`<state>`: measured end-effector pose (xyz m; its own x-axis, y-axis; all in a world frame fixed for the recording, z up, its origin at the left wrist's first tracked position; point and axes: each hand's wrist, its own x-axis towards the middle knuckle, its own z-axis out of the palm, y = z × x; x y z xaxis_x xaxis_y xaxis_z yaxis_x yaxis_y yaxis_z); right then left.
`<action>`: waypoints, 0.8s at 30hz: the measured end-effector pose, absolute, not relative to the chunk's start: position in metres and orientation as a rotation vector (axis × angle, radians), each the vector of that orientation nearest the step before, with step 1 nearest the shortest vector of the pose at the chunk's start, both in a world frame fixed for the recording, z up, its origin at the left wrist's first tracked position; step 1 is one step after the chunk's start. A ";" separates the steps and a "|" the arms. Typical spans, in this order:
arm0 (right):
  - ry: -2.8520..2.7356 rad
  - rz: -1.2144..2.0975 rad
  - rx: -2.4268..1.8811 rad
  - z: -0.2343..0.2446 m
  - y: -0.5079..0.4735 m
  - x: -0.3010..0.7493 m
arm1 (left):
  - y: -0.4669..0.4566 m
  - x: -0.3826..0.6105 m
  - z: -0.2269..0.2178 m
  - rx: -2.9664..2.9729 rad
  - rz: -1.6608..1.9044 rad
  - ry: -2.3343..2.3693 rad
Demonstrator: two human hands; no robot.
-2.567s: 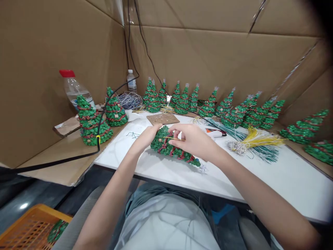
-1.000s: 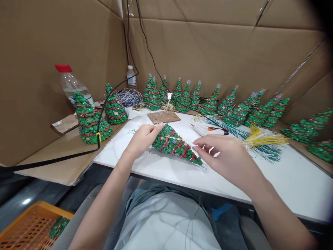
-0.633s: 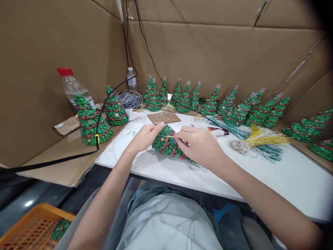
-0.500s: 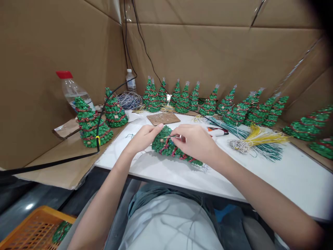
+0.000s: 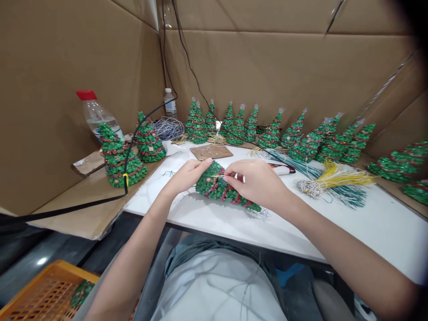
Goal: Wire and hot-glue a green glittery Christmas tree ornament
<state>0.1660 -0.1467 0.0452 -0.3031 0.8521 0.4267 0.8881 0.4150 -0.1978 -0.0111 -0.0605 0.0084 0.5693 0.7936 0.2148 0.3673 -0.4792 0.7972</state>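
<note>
The miniature Christmas tree lies sideways at the white table's near edge, its long axis running rightward from the left hand clasping its base, while the right hand tightly pinches a yellow wire above.

We see bright, diffuse light over the tabletop, with soft shadows around the hands. A glare spot whitens the dark floor left of them; far right beyond them, blackness swallows the stretched, softened corner.
</note>
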 end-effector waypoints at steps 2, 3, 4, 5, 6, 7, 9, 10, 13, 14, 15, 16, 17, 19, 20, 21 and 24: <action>-2.231 -0.149 -1.475 0.047 -0.142 0.161 | -0.060 -0.011 0.008 2.076 0.751 0.916; -2.245 -0.171 -1.468 0.048 -0.139 0.159 | -0.060 -0.011 0.007 2.080 0.752 0.917; -2.260 -0.191 -1.458 0.048 -0.136 0.158 | -0.059 -0.011 0.007 2.086 0.757 0.917; -2.274 -0.205 -1.451 0.048 -0.134 0.157 | -0.059 -0.011 0.007 2.090 0.764 0.917; -2.289 -0.210 -1.446 0.047 -0.132 0.156 | -0.059 -0.010 0.007 2.092 0.768 0.917; -2.299 -0.206 -1.447 0.047 -0.130 0.155 | -0.059 -0.010 0.007 2.091 0.771 0.915; -2.301 -0.165 -1.459 0.045 -0.129 0.156 | -0.059 -0.009 0.006 2.085 0.769 0.906; -2.292 -0.134 -1.465 0.044 -0.128 0.158 | -0.059 -0.009 0.006 2.081 0.767 0.904; -2.253 -0.049 -1.456 0.044 -0.130 0.162 | -0.060 -0.009 0.006 2.077 0.767 0.917; -2.244 -0.035 -1.452 0.044 -0.130 0.163 | -0.060 -0.010 0.006 2.074 0.766 0.920; -2.239 -0.029 -1.450 0.045 -0.130 0.164 | -0.060 -0.010 0.005 2.073 0.766 0.919; -2.237 -0.030 -1.452 0.045 -0.130 0.164 | -0.060 -0.010 0.005 2.072 0.766 0.915; -2.237 -0.035 -1.456 0.045 -0.130 0.164 | -0.060 -0.010 0.005 2.071 0.765 0.911; -2.241 -0.051 -1.463 0.045 -0.129 0.162 | -0.059 -0.010 0.004 2.074 0.765 0.906; -2.247 -0.062 -1.463 0.045 -0.129 0.160 | -0.059 -0.010 0.004 2.076 0.769 0.905; -2.253 -0.074 -1.463 0.044 -0.128 0.159 | -0.059 -0.009 0.004 2.078 0.774 0.898; -2.282 -0.112 -1.453 0.045 -0.128 0.154 | -0.059 -0.008 0.005 2.078 0.790 0.861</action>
<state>0.1538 -0.1275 0.0446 -0.3577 0.8453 0.3968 0.8802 0.4471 -0.1590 -0.0082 -0.0593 0.0050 0.5851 0.7714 0.2503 0.3158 -0.5009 0.8058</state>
